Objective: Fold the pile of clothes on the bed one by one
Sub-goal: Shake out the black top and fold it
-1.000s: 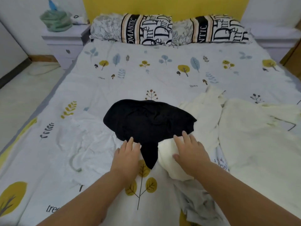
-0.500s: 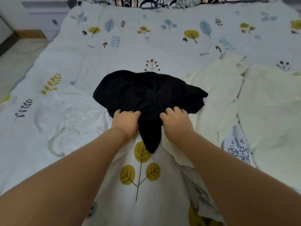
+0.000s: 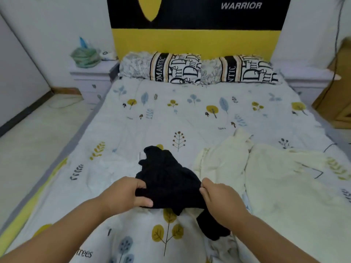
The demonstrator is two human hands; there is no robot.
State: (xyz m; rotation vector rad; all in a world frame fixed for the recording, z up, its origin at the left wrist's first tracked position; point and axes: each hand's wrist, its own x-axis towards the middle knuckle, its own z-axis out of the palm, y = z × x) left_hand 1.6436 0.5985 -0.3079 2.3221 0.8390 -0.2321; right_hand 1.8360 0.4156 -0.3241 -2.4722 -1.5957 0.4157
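Note:
A black garment (image 3: 167, 179) hangs bunched between both hands above the middle of the bed (image 3: 190, 118). My left hand (image 3: 125, 194) grips its left edge, thumb on top. My right hand (image 3: 218, 198) pinches its right edge. One black end droops down past my right wrist. A cream garment (image 3: 224, 160) lies crumpled just to the right. Beside that, a larger cream garment (image 3: 288, 186) is spread flat. A white garment (image 3: 106, 171) lies to the left on the leaf-print cover.
Two patterned pillows (image 3: 176, 68) line the head of the bed under a yellow and black headboard (image 3: 193, 40). A white nightstand (image 3: 91, 78) with a green bag stands at the back left. Floor runs along the left side; a wooden cabinet (image 3: 340, 88) is at right.
Both hands closed on the black garment and lifted it off the pile toward me. It has bunched up narrower. The view tilted up toward the headboard.

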